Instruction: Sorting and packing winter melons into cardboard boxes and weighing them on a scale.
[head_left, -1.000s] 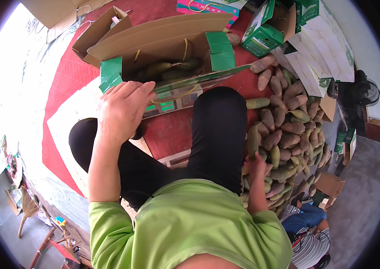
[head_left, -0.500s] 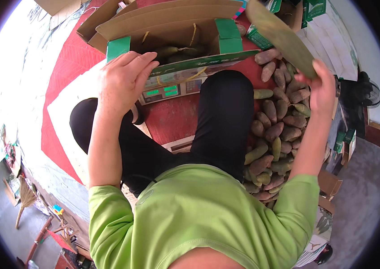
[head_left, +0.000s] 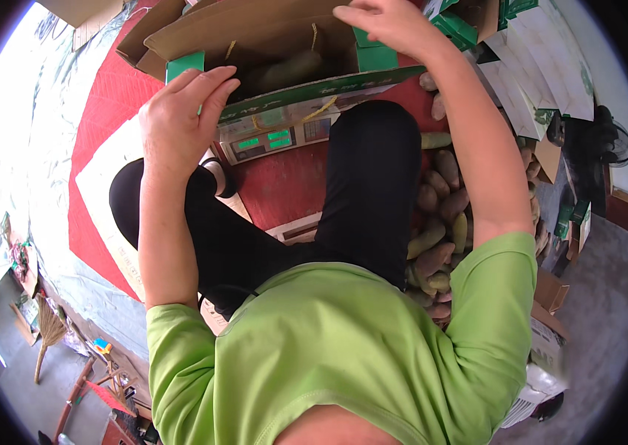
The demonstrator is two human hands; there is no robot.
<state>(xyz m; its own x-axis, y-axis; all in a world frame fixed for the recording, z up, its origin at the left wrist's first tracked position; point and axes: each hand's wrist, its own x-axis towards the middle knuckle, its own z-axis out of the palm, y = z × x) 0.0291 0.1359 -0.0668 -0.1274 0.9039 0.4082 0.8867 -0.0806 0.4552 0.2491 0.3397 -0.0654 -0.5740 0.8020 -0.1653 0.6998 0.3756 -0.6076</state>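
Note:
In front of my knees an open cardboard box, green outside and brown inside, stands on a digital scale with lit green displays. Its near left corner is in the grasp of my left hand, fingers bent over the edge beside a green flap. Above the box's right end, my right hand is empty, its fingers stretched apart. A long green vegetable, blurred and shadowed, lies inside the box between yellow rope handles.
To the right of my right knee is a heap of brownish and green long vegetables, partly hidden by my right arm. Flattened white cartons and a black fan are at the far right. A straw broom lies at the left.
My right hand has moved left from over the heap to above the box and let go of the long green vegetable. The left hand stays at the box corner.

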